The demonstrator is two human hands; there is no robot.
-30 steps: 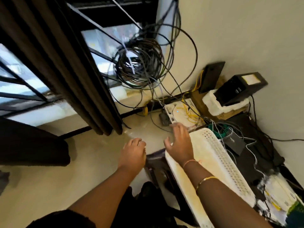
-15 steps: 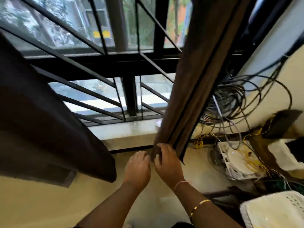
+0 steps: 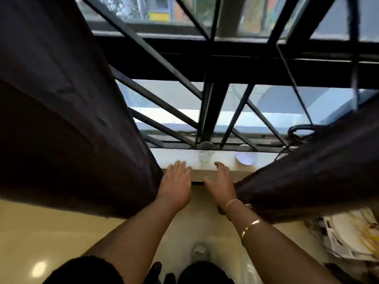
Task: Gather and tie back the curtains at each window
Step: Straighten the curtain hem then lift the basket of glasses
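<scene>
Two dark brown curtains hang at a barred window. The left curtain fills the left side of the view. The right curtain slants in from the right, its lower edge beside my right wrist. My left hand is flat, fingers apart, next to the left curtain's edge and holds nothing. My right hand is spread too, just left of the right curtain, and grips nothing. Both hands reach toward the white window sill between the curtains.
Black diagonal window bars stand behind the sill. A clear glass and a round white object sit on the sill. Papers and white trays lie low on the right. A black cable loops near the right curtain.
The view swung left from the cable corner to the window's middle. My right hand let go of the right curtain's lower edge. Both hands now spread between the two curtains.
</scene>
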